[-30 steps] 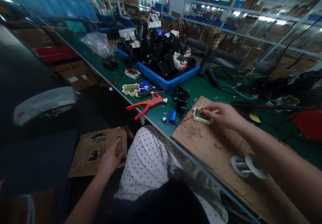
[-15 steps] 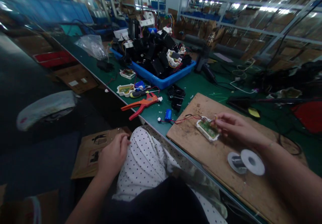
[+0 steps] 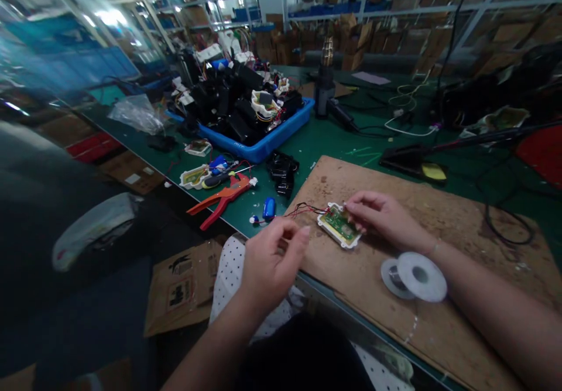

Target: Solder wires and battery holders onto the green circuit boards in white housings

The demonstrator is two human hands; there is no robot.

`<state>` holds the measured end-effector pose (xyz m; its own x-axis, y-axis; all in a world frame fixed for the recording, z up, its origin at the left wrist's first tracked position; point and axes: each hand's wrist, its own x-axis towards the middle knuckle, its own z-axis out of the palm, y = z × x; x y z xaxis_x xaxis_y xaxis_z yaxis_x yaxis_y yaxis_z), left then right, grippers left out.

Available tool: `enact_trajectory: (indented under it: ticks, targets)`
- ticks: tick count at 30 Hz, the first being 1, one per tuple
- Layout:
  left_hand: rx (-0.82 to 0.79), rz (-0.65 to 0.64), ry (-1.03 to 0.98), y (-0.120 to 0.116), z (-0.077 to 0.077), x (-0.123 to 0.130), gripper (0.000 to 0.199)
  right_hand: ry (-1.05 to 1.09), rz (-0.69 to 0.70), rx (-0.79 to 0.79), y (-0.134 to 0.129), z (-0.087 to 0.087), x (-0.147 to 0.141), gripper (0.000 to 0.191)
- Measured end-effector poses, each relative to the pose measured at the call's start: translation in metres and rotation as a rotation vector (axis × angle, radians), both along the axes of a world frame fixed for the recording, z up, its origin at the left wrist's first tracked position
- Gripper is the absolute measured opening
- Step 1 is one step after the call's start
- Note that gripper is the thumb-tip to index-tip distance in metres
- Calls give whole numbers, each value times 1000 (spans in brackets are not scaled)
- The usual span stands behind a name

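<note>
A green circuit board in a white frame (image 3: 339,227) lies on the brown wooden board (image 3: 439,227), with red and black wires running left to a blue cylinder (image 3: 269,208). My right hand (image 3: 380,218) is at the frame's right edge, its fingers pinched together; whatever they grip is too small to name. My left hand (image 3: 274,262) hovers near the wooden board's front left edge, fingers curled, thumb apart from them, with nothing seen in it. A spool of thin grey wire (image 3: 413,277) rests beside my right wrist.
Left of the wooden board are orange-handled pliers (image 3: 223,198), a screwdriver (image 3: 216,180) and black parts (image 3: 282,171). Behind them stands a blue tray (image 3: 257,152) heaped with black parts. A heat gun (image 3: 325,89) stands upright at the back.
My left hand has risen from beside my lap to the wooden board's edge. My right hand stays at the circuit board. The whole view has shifted.
</note>
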<state>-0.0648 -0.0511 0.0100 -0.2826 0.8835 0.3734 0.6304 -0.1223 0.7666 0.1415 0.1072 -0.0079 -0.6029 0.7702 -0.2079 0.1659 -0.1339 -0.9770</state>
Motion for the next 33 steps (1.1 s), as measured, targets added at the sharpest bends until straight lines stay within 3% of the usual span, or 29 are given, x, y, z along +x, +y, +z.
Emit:
enact_trajectory:
  ticks: [1, 4, 6, 8, 10, 14, 18, 21, 25, 29, 33]
  targets:
    - [45, -63, 13, 13, 2, 11, 13, 4, 1, 13, 0, -1, 0, 42]
    - [26, -183, 165, 52, 0, 32, 31, 25, -2, 44, -1, -6, 1, 42]
    - [-10, -207, 251, 72, -5, 36, 25, 44, -3, 50, -1, -8, 2, 43]
    - [-29, -225, 289, 85, -10, 35, 17, 64, 5, 46, -2, -8, 2, 44]
    - [-35, -230, 303, 90, -15, 34, 22, 79, 18, 56, -3, -6, 1, 43]
    - [-32, -158, 268, 89, -26, 33, 21, 50, 46, 124, -5, -2, -4, 41]
    - [29, 32, 76, 91, -32, 20, 23, -2, 44, 142, -4, -3, -5, 40]
    - [88, 165, -119, 94, -31, 6, 30, -35, 25, 145, -4, -2, -3, 39]
    - [155, 211, -276, 83, -26, 7, 26, -31, 6, 96, -6, 0, -2, 42]
    - [170, 277, -303, 58, -27, 7, 19, 0, -36, 74, -5, -2, -4, 40]
    - [157, 368, -251, 48, -22, -20, 21, 13, -47, 72, -3, -8, -5, 38]
